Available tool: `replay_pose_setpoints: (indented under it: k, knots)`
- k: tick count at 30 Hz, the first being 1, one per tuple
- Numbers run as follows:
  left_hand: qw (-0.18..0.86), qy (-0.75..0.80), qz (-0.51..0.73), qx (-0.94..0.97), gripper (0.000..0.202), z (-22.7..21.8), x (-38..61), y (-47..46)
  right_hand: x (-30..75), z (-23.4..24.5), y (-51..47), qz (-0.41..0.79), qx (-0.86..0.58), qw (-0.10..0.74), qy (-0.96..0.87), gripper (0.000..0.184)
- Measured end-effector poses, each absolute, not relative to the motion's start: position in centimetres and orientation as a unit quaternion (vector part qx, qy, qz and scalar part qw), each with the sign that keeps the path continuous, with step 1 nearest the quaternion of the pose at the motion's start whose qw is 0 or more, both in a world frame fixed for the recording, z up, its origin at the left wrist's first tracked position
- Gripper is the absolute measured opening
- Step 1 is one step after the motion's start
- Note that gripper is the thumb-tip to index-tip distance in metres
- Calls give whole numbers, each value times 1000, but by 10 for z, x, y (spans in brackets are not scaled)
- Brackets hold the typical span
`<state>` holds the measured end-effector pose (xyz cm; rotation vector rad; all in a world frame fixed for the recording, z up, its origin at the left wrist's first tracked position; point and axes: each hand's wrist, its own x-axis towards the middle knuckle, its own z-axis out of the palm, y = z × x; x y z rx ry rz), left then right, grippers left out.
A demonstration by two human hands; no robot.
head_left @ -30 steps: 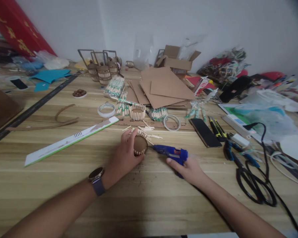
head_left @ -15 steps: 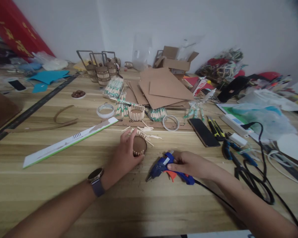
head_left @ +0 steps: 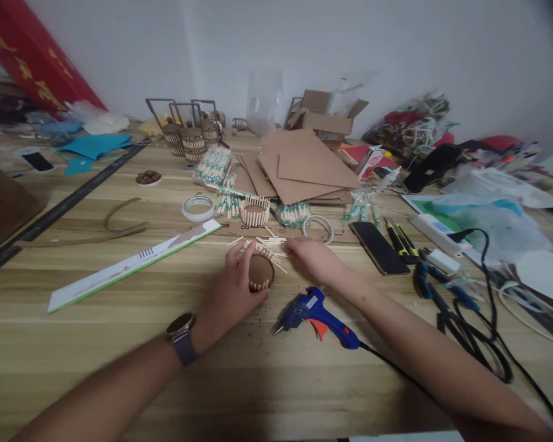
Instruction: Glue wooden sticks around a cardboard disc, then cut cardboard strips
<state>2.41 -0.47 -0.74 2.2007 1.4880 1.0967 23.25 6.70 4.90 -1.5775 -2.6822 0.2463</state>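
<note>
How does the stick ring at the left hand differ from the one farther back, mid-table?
The near ring has a bare edge on its right side; the far ring shows no such gap in its sticks. The left hand holds the near ring, while no hand touches the far ring. Both have pale sticks set around a brown middle.

Nothing can be read for certain: the red banner (head_left: 34, 58) carries gold characters, blurred and partly cut off; the glue gun (head_left: 325, 315) bears a pale label too small to make out; dark marks on the cardboard strip (head_left: 235, 229) are likewise illegible
</note>
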Motion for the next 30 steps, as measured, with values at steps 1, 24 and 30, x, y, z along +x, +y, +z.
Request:
replay_pose_setpoints:
  k: [1, 24, 30]
  knots:
    - [134, 512, 378, 760, 98, -8, 24, -5, 230, 44, 69, 76, -503, 10, -861, 21]
    - [131, 507, 389, 758, 95, -13, 25, -3, 215, 57, 25, 338, -417, 159, -829, 12]
    - [133, 504, 383, 763, 96, -12, 24, -2, 213, 51, 26, 311, -400, 164, -846, 14]
